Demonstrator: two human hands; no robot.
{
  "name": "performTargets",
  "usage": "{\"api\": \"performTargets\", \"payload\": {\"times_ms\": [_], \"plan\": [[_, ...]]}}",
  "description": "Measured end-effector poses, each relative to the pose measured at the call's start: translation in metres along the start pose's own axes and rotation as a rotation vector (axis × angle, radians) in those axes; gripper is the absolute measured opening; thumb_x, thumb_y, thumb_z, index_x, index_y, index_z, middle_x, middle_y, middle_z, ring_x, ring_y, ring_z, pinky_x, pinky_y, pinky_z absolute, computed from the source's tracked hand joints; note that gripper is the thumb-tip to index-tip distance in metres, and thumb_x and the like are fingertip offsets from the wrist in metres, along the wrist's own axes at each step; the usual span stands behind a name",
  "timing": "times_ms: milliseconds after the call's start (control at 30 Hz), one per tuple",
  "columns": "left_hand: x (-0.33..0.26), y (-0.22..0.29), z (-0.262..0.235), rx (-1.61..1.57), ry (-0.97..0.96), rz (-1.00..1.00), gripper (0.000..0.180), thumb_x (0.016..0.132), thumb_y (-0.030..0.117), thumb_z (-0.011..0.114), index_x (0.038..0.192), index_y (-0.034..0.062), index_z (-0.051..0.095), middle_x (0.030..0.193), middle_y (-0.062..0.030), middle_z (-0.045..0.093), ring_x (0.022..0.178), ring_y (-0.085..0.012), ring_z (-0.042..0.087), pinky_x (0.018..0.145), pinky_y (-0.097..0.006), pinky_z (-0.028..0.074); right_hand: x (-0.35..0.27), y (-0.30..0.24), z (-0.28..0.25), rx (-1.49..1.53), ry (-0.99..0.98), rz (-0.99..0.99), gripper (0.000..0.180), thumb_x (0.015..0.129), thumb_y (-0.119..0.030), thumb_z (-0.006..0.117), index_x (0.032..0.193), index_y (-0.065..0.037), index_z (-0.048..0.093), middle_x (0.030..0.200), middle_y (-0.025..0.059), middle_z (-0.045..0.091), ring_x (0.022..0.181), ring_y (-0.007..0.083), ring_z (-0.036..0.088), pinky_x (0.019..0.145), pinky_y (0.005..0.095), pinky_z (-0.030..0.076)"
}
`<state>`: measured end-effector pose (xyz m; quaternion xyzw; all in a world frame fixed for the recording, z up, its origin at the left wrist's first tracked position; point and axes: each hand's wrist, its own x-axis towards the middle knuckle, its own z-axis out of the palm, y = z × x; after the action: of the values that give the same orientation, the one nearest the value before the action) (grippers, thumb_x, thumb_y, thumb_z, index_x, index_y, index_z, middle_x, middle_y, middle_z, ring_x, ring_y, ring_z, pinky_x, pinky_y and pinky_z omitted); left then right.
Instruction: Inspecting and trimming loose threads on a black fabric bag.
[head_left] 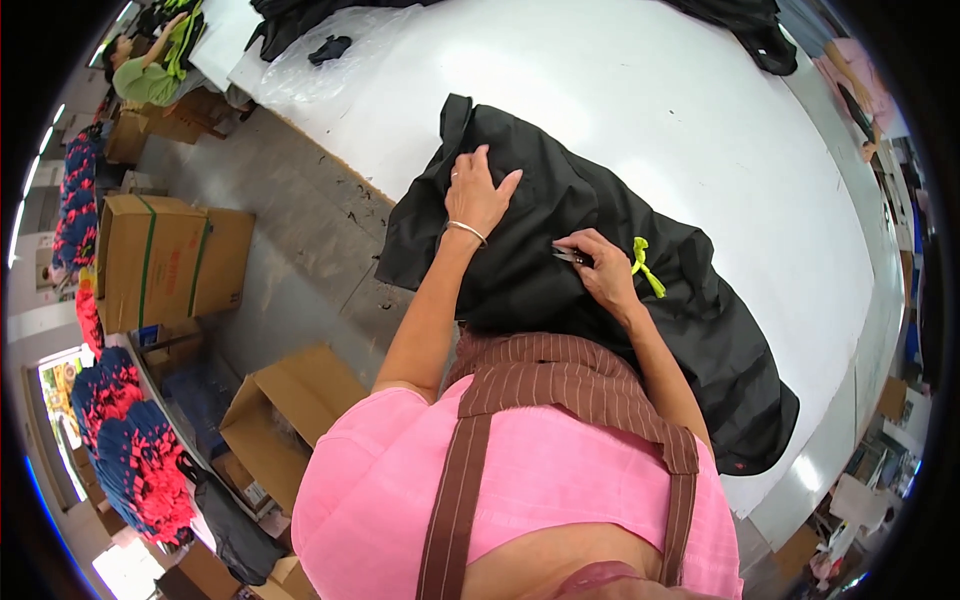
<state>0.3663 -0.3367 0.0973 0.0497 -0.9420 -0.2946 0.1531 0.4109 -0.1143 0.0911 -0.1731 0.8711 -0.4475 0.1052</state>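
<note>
A black fabric garment (540, 170) lies spread and wrinkled along the near edge of the white table, partly against my body. My left hand (478, 198) rests on its left part with the fingers spread and the thumb out. In my right hand (606, 272) is a pair of thread snips (568, 255), with the metal tips pointing left over the fabric. A bright yellow-green knotted strip (645, 266) lies on the garment just right of my right hand. The rest of the snips is hidden inside my fingers.
On the white table (750, 170) lie clear plastic film (335, 65) and more black fabric (745, 30) along the far side. Cardboard boxes (165, 260) stand on the floor to the left. One person (150, 80) works at far left, another (865, 80) at far right.
</note>
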Motion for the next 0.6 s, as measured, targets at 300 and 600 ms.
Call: {"api": "performTargets", "payload": {"times_ms": [300,600], "plan": [[0.004,-0.015,0.015,0.050,-0.309,-0.195,0.039,0.089,0.037,0.057,0.074,0.0011,0.059,0.078,-0.0179,0.063,0.077,-0.0401,0.061,0.066,-0.048,0.048,0.001,0.010,0.004,-0.080,-0.023,-0.008,0.030,0.073,0.002,0.058,0.097,-0.011,0.069,0.098,0.0022,0.064,0.084,0.0285,0.064,0.073,0.0358,0.050],[0.000,-0.034,0.029,-0.279,-0.172,-0.152,0.029,0.086,0.019,0.057,0.067,-0.0026,0.054,0.065,-0.0199,0.057,0.060,-0.0387,0.056,0.055,-0.044,0.044,0.034,-0.024,-0.001,0.209,0.081,0.047,0.023,0.078,-0.002,0.063,0.100,-0.009,0.066,0.092,0.0074,0.064,0.079,0.0266,0.063,0.070,0.0334,0.049]]}}
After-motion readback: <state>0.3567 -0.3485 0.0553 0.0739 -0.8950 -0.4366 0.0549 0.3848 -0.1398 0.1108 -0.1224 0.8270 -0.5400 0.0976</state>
